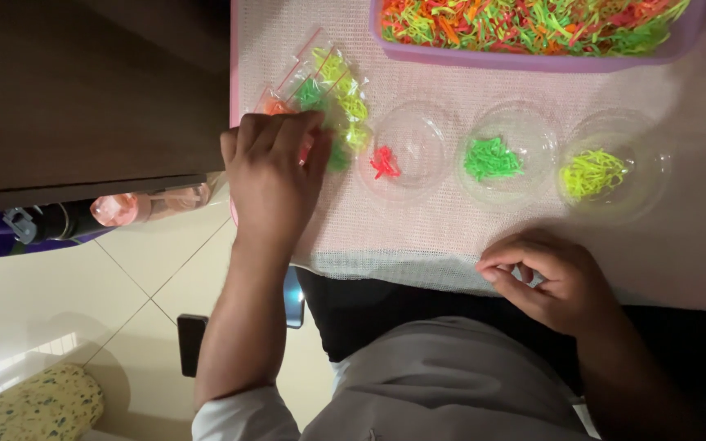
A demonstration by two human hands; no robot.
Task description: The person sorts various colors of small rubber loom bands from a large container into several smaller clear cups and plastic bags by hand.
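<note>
Three clear bowls [504,151] hold few sorted bands, the purple tray [533,59] stays full, while the left hand [275,175] lays spread fingers on filled packets [337,90] and the right hand [553,278] pinches its fingers together.

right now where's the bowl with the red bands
In the head view, the bowl with red bands sits leftmost of three clear bowls, between the small bags and the green-band bowl.

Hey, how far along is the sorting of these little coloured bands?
Done: three clear bowls hold red, green and yellow bands, and several small bags are filled. In hand: left hand rests on the bags; right hand is curled at the mat's edge. Left: the purple tray is full of mixed bands.
</note>
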